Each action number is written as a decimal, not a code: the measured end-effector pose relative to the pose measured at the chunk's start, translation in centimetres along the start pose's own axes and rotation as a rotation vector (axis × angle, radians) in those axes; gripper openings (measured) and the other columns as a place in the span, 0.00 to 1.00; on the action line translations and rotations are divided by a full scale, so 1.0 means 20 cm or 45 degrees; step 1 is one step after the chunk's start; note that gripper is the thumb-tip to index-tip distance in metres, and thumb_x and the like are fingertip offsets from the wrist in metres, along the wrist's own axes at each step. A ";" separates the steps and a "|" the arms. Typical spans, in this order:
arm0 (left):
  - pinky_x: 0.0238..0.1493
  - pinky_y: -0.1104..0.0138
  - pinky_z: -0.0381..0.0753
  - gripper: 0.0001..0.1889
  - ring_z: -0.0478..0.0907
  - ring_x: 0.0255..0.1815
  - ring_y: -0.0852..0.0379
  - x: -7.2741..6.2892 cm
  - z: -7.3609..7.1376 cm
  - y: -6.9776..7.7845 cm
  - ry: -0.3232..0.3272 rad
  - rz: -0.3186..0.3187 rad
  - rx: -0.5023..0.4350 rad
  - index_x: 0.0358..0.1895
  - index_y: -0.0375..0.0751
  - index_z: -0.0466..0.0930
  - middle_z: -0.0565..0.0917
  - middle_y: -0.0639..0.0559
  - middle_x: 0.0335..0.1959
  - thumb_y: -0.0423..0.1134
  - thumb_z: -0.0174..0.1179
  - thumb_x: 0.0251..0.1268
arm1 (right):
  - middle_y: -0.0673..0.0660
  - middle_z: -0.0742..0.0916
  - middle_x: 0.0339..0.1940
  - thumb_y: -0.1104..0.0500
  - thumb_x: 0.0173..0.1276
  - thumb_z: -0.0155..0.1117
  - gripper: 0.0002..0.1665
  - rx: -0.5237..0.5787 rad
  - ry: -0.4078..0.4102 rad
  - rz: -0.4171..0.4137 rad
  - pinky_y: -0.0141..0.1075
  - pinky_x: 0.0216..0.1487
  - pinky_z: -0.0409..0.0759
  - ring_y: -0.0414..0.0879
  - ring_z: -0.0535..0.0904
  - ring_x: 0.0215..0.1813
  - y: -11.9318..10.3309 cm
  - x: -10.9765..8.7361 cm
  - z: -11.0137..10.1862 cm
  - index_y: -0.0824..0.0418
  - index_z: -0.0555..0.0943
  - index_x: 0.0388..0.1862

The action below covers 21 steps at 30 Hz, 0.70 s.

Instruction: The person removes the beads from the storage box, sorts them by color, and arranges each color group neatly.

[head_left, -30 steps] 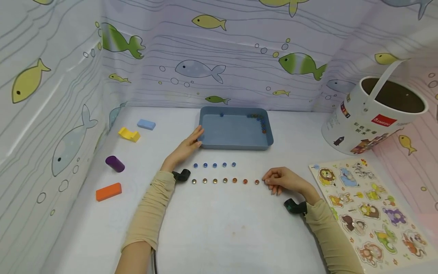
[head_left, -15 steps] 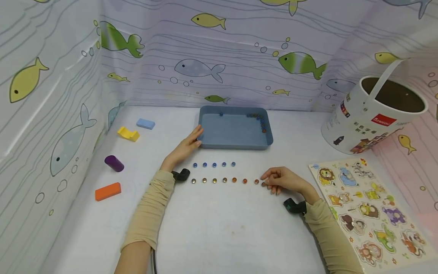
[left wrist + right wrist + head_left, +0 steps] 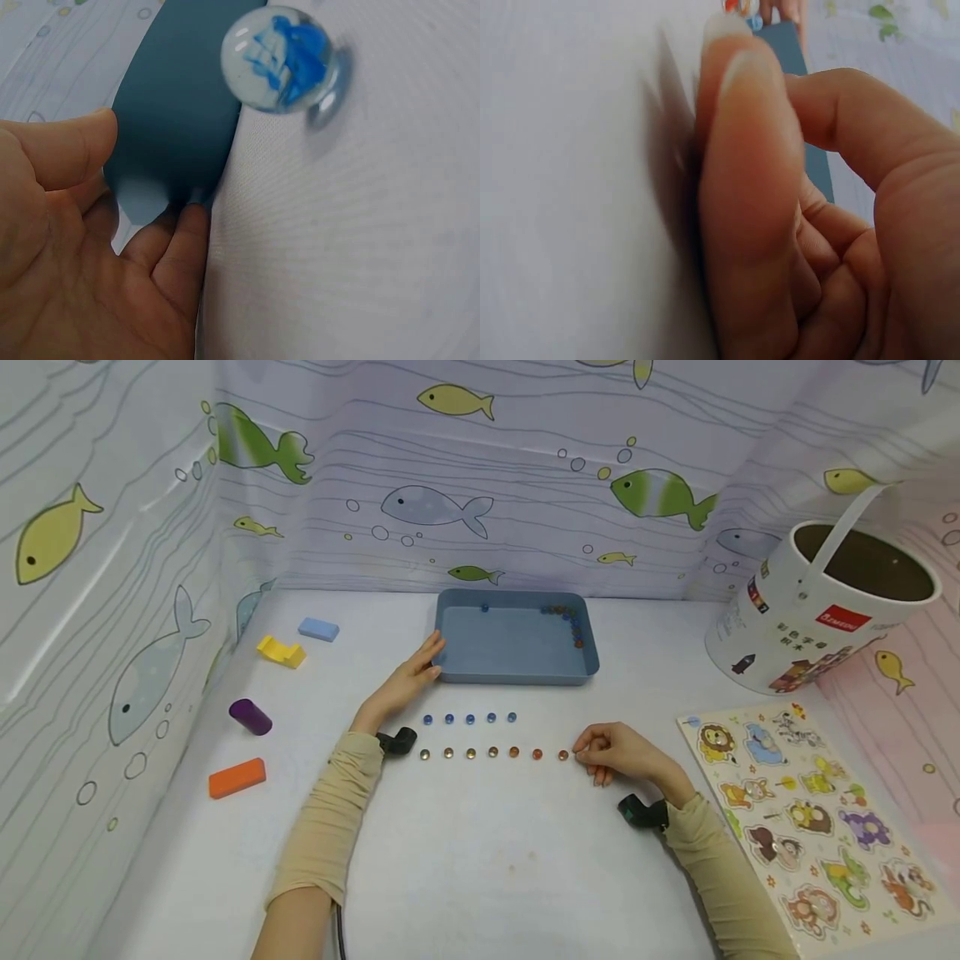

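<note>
Out of sight now is the marble visible half a second ago beside the curled fingers of the right hand (image 3: pixel 617 755) (whether they hold it, one cannot tell); an orange-red marble (image 3: pixel 563 755) lies at their nine o'clock. Extended fingers of the left hand (image 3: pixel 402 683) touch the tray's (image 3: pixel 517 679) nine-o'clock end.

Right fingers (image 3: pixel 750 165) blurred, anything between them hidden, right sleeve (image 3: pixel 723 877) cut off

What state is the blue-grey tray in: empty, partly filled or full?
Partly filled: the tray has marbles along its far right corner and one blue marble apart, with most floor bare.
</note>
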<state>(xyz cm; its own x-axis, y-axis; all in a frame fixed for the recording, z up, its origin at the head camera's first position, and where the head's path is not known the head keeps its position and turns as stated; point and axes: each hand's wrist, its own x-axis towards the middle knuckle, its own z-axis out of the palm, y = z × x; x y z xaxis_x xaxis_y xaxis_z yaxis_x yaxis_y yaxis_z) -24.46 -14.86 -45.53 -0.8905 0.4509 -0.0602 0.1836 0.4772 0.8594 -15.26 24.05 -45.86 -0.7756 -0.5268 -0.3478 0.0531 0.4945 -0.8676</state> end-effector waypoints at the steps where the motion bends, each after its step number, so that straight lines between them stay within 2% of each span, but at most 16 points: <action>1: 0.81 0.51 0.38 0.29 0.35 0.82 0.47 0.00 0.00 -0.01 0.002 0.004 0.006 0.78 0.42 0.46 0.37 0.53 0.81 0.40 0.41 0.79 | 0.51 0.81 0.19 0.60 0.70 0.61 0.12 0.006 -0.003 -0.004 0.35 0.20 0.82 0.42 0.80 0.18 0.00 0.00 0.00 0.70 0.77 0.44; 6: 0.81 0.52 0.40 0.29 0.36 0.82 0.49 0.00 0.00 -0.03 0.005 0.021 0.000 0.78 0.45 0.46 0.38 0.55 0.81 0.41 0.42 0.79 | 0.53 0.82 0.21 0.61 0.71 0.60 0.15 0.059 -0.043 -0.013 0.33 0.21 0.82 0.41 0.81 0.19 0.00 0.00 -0.02 0.73 0.76 0.47; 12: 0.81 0.52 0.40 0.29 0.35 0.82 0.48 0.00 0.00 -0.02 -0.005 0.014 -0.015 0.78 0.42 0.46 0.37 0.52 0.81 0.40 0.42 0.79 | 0.54 0.82 0.22 0.59 0.72 0.58 0.18 0.086 -0.068 -0.016 0.34 0.22 0.84 0.40 0.82 0.20 0.01 0.00 -0.02 0.74 0.75 0.52; 16: 0.80 0.51 0.39 0.29 0.35 0.81 0.45 -0.02 -0.02 0.06 -0.021 -0.001 -0.033 0.77 0.36 0.46 0.37 0.47 0.81 0.36 0.41 0.79 | 0.54 0.84 0.24 0.59 0.74 0.55 0.19 0.121 -0.051 0.003 0.34 0.22 0.83 0.42 0.83 0.23 -0.01 -0.01 -0.06 0.73 0.75 0.55; 19: 0.80 0.51 0.41 0.29 0.36 0.81 0.43 -0.06 -0.03 0.14 -0.030 -0.008 -0.027 0.76 0.33 0.46 0.38 0.44 0.81 0.35 0.41 0.78 | 0.54 0.84 0.26 0.59 0.75 0.54 0.20 0.135 0.003 0.002 0.34 0.21 0.82 0.43 0.84 0.24 -0.04 -0.03 -0.12 0.73 0.74 0.57; 21: 0.80 0.51 0.42 0.29 0.37 0.81 0.43 -0.07 -0.03 0.16 -0.032 -0.004 -0.026 0.76 0.32 0.46 0.38 0.43 0.81 0.34 0.41 0.78 | 0.54 0.85 0.28 0.59 0.75 0.53 0.21 0.134 0.048 -0.024 0.36 0.23 0.83 0.44 0.84 0.26 -0.07 -0.03 -0.16 0.73 0.73 0.58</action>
<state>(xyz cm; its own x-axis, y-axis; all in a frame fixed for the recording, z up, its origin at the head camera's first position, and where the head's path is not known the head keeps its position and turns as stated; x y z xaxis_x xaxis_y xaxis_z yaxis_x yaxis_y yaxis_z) -22.87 -14.40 -42.31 -0.8802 0.4684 -0.0758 0.1718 0.4634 0.8693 -16.94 25.87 -43.34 -0.8003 -0.5078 -0.3189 0.1022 0.4085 -0.9070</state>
